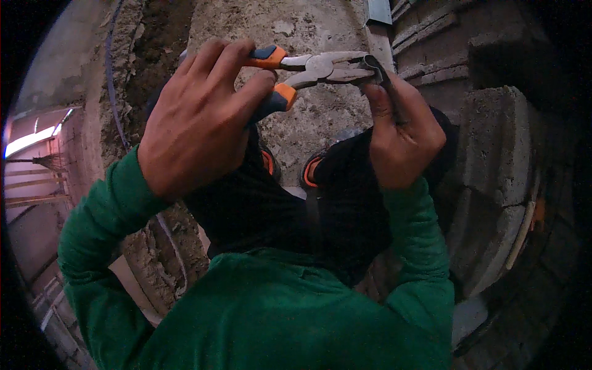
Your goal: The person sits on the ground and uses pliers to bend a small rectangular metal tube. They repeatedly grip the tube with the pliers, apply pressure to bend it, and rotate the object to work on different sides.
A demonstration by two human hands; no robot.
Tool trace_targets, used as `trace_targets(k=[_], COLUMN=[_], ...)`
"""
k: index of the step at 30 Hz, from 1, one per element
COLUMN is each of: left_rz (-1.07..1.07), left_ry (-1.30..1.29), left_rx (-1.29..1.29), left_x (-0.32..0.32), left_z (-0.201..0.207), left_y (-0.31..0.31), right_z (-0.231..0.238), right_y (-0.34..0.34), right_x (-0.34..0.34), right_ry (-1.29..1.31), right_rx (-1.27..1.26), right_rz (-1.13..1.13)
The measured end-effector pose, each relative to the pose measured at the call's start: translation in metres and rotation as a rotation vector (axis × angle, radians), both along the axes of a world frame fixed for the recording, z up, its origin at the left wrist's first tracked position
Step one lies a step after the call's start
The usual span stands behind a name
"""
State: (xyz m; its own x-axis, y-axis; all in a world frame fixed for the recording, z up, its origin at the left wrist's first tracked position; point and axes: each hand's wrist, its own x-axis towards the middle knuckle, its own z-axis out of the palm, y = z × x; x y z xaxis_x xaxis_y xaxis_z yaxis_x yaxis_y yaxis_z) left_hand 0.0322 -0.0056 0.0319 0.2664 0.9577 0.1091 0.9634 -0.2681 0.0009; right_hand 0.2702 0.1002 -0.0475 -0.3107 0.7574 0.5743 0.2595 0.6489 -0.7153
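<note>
My left hand [200,117] is wrapped round the blue and orange handles of a pair of pliers [319,68], held up in front of me at the top middle of the head view. The pliers' jaws point right and are slightly parted around a small bent strip of dark metal [376,65]. Between its thumb and fingers, my right hand [404,132] pinches that strip at the jaw tips. Part of the strip is hidden behind the fingers. Both hands hang above my knees.
Rough concrete blocks [496,148] are stacked close on my right, with flat slabs [431,37] beyond them. A grey metal channel piece [378,11] lies at the far right. Along the left runs a thin bluish cable [111,80] beside broken soil. Dusty concrete floor [290,129] lies below my hands.
</note>
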Motion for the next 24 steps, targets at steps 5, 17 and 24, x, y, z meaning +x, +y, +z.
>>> trace_targets(k=[5, 17, 24], left_rz=[-0.014, -0.007, -0.042], left_ry=[-0.002, 0.009, -0.051], left_rx=[-0.014, 0.037, 0.202], left_x=[0.002, 0.009, 0.002], left_z=[-0.001, -0.013, -0.017], left_y=[0.003, 0.008, 0.019], right_z=[-0.002, -0.008, 0.0], right_y=[-0.002, 0.001, 0.01], right_x=[0.001, -0.001, 0.003], right_ry=[-0.021, -0.008, -0.022], right_rx=[-0.047, -0.043, 0.163], right_rz=[-0.039, -0.078, -0.101])
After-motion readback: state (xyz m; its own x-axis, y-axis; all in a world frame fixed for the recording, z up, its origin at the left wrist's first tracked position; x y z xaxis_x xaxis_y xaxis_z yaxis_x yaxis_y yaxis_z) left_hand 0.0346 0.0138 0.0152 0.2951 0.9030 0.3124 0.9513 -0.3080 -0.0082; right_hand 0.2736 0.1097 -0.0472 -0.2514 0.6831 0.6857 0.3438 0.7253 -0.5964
